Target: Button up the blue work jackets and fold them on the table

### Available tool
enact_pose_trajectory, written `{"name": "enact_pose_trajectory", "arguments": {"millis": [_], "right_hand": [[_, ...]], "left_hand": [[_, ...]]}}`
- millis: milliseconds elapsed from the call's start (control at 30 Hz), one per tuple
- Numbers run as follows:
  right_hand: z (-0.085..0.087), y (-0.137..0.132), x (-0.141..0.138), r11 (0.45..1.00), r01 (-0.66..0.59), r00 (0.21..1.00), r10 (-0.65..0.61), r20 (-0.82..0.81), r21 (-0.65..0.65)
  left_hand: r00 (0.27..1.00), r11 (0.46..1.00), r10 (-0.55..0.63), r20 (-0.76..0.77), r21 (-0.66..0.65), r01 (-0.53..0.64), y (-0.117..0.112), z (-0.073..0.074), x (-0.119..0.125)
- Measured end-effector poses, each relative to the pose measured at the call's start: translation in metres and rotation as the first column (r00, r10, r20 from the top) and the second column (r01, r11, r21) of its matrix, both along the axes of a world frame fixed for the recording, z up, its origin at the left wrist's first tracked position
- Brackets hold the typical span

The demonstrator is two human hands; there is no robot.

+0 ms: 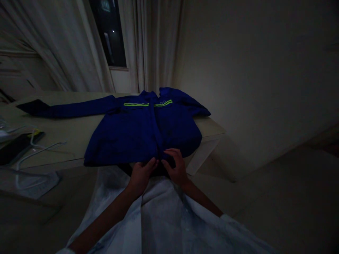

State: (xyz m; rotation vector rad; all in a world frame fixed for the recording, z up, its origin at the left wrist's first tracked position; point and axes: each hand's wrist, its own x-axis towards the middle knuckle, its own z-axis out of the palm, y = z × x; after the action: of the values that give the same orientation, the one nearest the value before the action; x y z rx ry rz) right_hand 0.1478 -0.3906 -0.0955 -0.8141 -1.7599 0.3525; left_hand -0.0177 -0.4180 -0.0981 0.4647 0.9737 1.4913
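A blue jacket with yellow-green stripes across the chest lies spread front up, its collar at the far side. One sleeve stretches out to the left; the other runs off to the right. At the bottom of the front opening, my left hand pinches the lower hem. Close beside it, my right hand grips the hem on the other side of the opening, thumb and fingers curled on the cloth. Any zipper end between the fingers is too dark to make out.
The jacket rests on a pale table. White wire hangers and a dark flat item with a yellow part are at the left. Curtains hang beside a window behind; a wall stands to the right.
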Motion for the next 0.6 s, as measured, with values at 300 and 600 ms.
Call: {"name": "enact_pose_trajectory", "arguments": {"millis": [300,600], "right_hand": [[-0.013,0.002,-0.004,0.995,0.027,0.986,-0.042,-0.161,-0.092],[-0.014,-0.001,0.0,0.994,0.052,0.999,-0.052,-0.007,0.094]], "left_hand": [[0.998,0.999,0.002,-0.055,-0.047,-0.005,-0.001,-0.004,-0.003],[0.998,0.998,-0.06,-0.032,-0.012,0.06,0.0,-0.004,0.0]]}}
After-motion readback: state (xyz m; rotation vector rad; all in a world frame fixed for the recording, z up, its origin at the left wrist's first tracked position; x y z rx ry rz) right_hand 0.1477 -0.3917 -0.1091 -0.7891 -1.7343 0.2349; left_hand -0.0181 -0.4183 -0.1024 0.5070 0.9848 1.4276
